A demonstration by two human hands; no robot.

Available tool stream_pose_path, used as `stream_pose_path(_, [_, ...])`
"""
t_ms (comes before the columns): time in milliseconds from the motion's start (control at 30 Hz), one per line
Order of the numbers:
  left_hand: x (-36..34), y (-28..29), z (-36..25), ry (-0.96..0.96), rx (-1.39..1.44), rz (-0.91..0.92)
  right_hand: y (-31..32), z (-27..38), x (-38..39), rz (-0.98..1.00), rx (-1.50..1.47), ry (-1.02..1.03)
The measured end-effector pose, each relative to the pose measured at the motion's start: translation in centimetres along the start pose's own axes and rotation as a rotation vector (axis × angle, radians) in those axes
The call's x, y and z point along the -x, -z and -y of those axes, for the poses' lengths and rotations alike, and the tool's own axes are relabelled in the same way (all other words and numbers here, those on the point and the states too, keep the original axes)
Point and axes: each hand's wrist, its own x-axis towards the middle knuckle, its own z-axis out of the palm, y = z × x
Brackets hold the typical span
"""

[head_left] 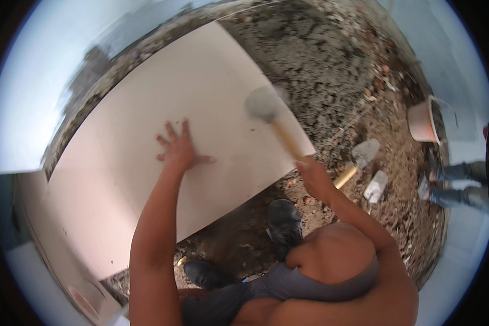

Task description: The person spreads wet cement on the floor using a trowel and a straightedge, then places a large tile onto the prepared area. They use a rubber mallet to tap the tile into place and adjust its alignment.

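Note:
A large pale tile [223, 81] lies flat in front of me. My left hand [178, 152] rests on it with the fingers spread and holds nothing. In my right hand [314, 178] is the wooden handle of a mallet [262, 104], gripped near its end. The mallet's round grey head is blurred by motion and is over the tile, near its right edge. Whether the head touches the tile, I cannot tell.
Wet grey mortar [315, 60] spreads beyond the tile's right edge. A trowel [365, 152] and a whitish block [375, 187] lie on the rubble at right. Farther right stand a bucket [421, 122] and another person's legs [462, 185]. My shoes [284, 220] are by the tile's near edge.

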Motion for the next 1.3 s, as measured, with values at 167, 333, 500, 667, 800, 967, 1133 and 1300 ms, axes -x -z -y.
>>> stream_pose_path(167, [0.2, -0.5, 1.0, 0.012, 0.012, -0.033, 2.6, 7.4, -2.4, 0.027, -0.319, -0.076])
stream_pose_path(333, [0.3, -0.9, -0.3, 0.002, 0.026, -0.018, -1.0, 3.9, -1.3, -0.144, -0.201, 0.038])
stream_pose_path(500, [0.5, -0.7, -0.5, 0.016, 0.027, -0.071, -0.2, 6.0, -6.4, -0.006, -0.226, -0.083])
stream_pose_path(667, [0.2, -6.8, -0.8, -0.075, -0.07, -0.299, 3.9, 11.1, -6.2, -0.111, -0.558, 0.06])
stream_pose_path(800, [3.3, -10.4, -7.6, -0.256, 0.039, -0.486, 0.0, 6.3, -9.3, -0.237, -0.496, 0.23])
stream_pose_path(967, [1.5, -10.0, -7.6, -0.23, 0.213, -0.601, 0.7, 6.6, -18.9, 0.192, -0.249, -0.254])
stream_pose_path(1133, [0.6, -10.3, -7.8, -0.224, 0.256, -0.669, 4.8, 13.9, -21.6, -0.025, -0.51, -0.044])
stream_pose_path(1300, [0.6, -10.3, -8.6, -0.236, 0.289, -0.651, -0.1, 7.0, -22.3, -0.055, -0.283, 0.204])
